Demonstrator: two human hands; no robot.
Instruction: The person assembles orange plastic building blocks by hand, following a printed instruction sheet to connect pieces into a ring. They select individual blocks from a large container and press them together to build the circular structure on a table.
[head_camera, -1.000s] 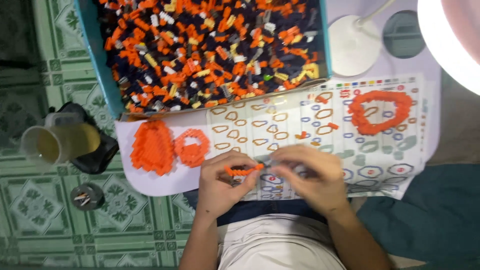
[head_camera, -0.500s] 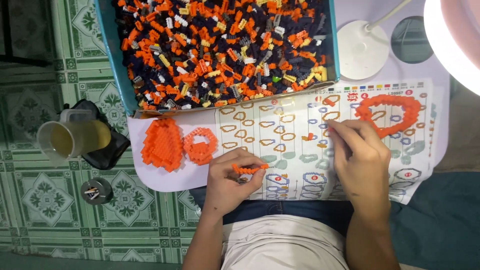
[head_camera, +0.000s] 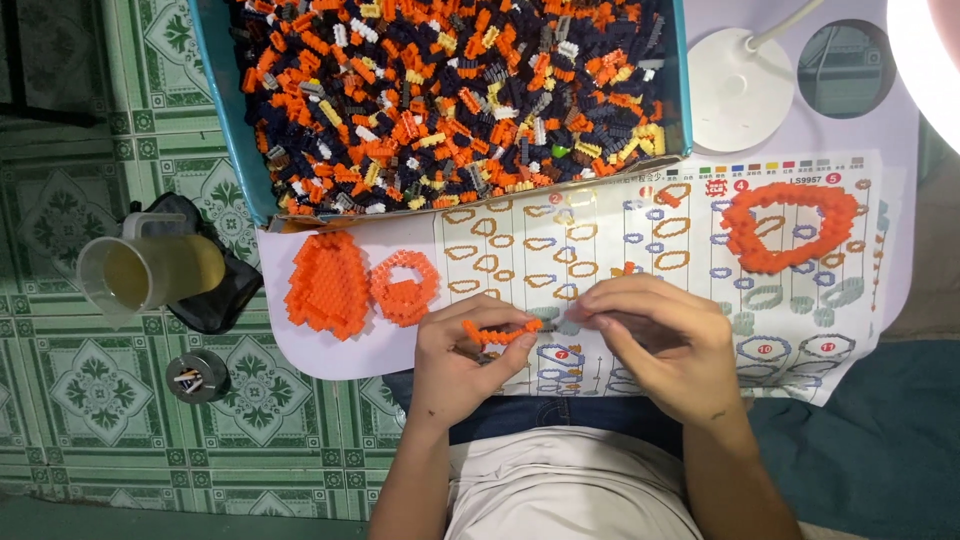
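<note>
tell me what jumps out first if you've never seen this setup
The blue box along the top, heaped with orange, dark and yellow bricks. Below it, the left hand holds an orange strip over the chart, the right hand meeting it. An orange ring lies at right.

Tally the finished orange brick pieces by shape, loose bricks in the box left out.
Solid slab: 1
Small ring: 1
Large ring on the instruction sheet: 1
Thin curved strip in the left hand: 1
Total: 4
</note>
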